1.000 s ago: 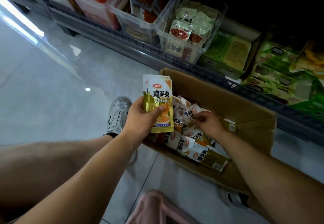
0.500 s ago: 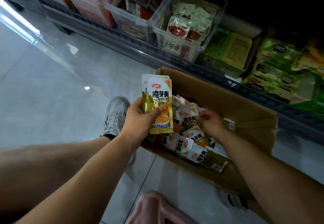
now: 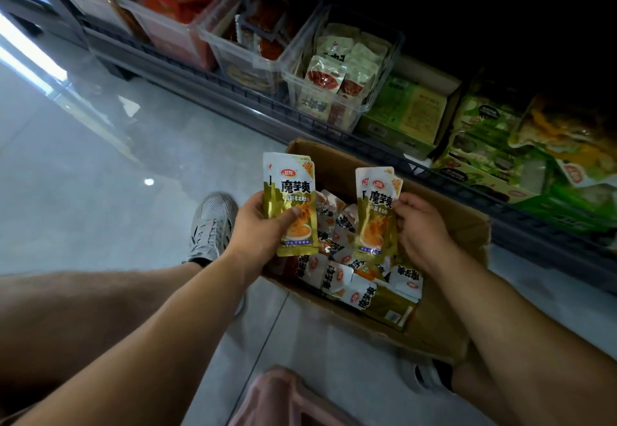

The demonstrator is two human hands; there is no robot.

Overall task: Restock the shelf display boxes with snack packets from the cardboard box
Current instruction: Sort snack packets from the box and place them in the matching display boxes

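A brown cardboard box (image 3: pixel 444 318) sits open on the floor, with several white-and-gold snack packets (image 3: pixel 337 275) loose inside. My left hand (image 3: pixel 263 228) grips a small stack of gold packets (image 3: pixel 290 198) upright above the box's left edge. My right hand (image 3: pixel 420 228) pinches another couple of gold packets (image 3: pixel 375 212), lifted above the loose pile. On the low shelf behind stand clear display boxes; the nearest clear box (image 3: pixel 337 105) holds pale packets with red pictures.
More clear bins (image 3: pixel 240 55) with red and orange snacks line the shelf to the left. Green cartons (image 3: pixel 407 115) and green bags (image 3: pixel 521 145) fill the shelf to the right. A grey shoe (image 3: pixel 210 225) rests on the tiled floor left of the box.
My right hand has come up out of the loose pile with a couple of gold packets pinched in it. The left hand still holds its stack in the same place.
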